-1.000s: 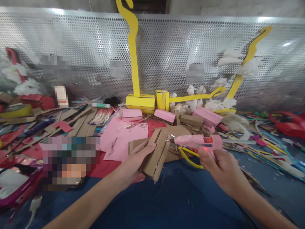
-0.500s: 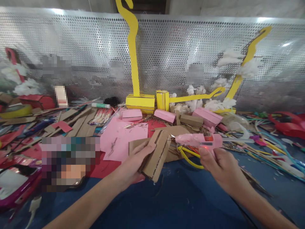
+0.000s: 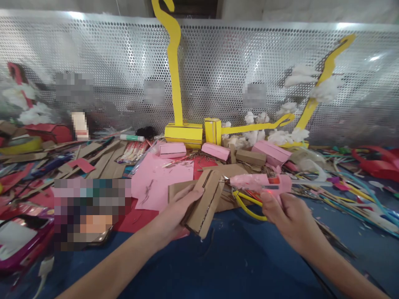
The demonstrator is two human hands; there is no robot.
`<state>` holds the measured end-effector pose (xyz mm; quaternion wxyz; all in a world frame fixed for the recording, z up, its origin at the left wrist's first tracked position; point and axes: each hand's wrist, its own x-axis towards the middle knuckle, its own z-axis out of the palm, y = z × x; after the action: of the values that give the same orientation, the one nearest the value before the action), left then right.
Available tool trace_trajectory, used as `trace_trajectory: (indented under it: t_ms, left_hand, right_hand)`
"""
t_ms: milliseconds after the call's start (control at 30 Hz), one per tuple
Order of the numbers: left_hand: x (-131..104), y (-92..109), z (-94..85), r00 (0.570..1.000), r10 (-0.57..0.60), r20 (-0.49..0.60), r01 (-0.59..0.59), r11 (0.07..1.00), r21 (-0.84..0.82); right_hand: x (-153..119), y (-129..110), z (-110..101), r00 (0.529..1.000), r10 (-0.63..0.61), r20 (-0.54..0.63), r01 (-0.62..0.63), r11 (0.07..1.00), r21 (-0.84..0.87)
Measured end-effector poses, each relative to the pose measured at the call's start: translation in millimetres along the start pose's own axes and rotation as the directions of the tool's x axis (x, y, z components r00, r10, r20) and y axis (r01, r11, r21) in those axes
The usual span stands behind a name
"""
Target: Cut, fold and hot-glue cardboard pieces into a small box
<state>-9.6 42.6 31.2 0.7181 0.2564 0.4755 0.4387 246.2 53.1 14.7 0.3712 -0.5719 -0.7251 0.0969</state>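
My left hand is closed around a folded brown cardboard block, tilted above the blue tabletop. Its long edges show open seams. In my right hand is a pink hot glue gun, its red light lit and a clear glue stick running out of the back. The gun's metal nozzle is at the upper right edge of the block; whether it touches I cannot tell. Beneath the block lie pink paper and flat brown cardboard.
A perforated metal panel closes off the back. Before it stand a tall yellow hooked piece on a box base and several pink boxes. Cardboard strips clutter the left; blue and yellow pipe cleaners lie right, a yellow loop near the gun.
Hands, block and glue gun keep almost the same position. A faint dark strand now shows on the blue tabletop just below the block.
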Motion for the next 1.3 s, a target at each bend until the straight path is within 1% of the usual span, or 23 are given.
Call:
trace_trajectory:
  t_ms: [100, 233, 400, 467, 567, 733, 833, 1133, 1300]
  left_hand:
    - [-0.4, 0.4, 0.8, 1.000, -0.021, -0.016, 0.021, 1.000, 0.002]
    - [0.1, -0.6, 1.7, 1.000, -0.018, -0.025, 0.018, 1.000, -0.017]
    - [0.2, -0.9, 0.9, 1.000, 0.006, -0.015, -0.007, 1.000, -0.026]
    - [0.5, -1.5, -0.5, 1.000, 0.021, -0.007, -0.021, 1.000, -0.022]
    - [1.1, -2.3, -1.7, 1.000, 0.027, 0.006, -0.027, 0.999, -0.022]
    - [2.2, -2.6, -0.7, 1.000, 0.024, -0.005, -0.025, 0.998, -0.050]
    - [3.8, -3.7, -1.3, 1.000, 0.006, -0.010, -0.007, 0.998, -0.055]
    - [3.8, -5.1, -3.9, 1.000, 0.010, -0.007, -0.010, 1.000, -0.024]
    - [6.2, -5.5, -5.5, 0.999, 0.027, 0.032, -0.026, 1.000, -0.013]
  right_hand:
    - [1.0, -0.7, 0.0, 1.000, 0.010, 0.000, -0.010, 1.000, 0.020]
    - [0.0, 2.2, 1.8, 0.999, 0.027, 0.024, -0.027, 0.999, 0.020]
    - [-4.3, 3.1, 2.7, 0.990, 0.024, 0.137, -0.034, 0.997, 0.071]
    - [-5.3, 2.3, 2.5, 0.987, 0.018, 0.161, -0.031, 0.996, 0.079]
    - [-5.3, 2.5, 2.7, 0.991, 0.016, 0.132, -0.023, 0.999, 0.048]
    - [-3.2, 4.5, 3.0, 0.997, 0.020, 0.073, -0.019, 1.000, -0.013]
    - [-1.8, 5.0, 2.4, 0.998, 0.034, 0.053, -0.034, 0.999, 0.002]
    - [1.0, 4.6, 2.5, 0.997, 0.072, -0.010, -0.072, 0.997, 0.033]
    - [-0.1, 9.2, 2.9, 0.996, 0.084, -0.003, -0.083, 0.995, 0.060]
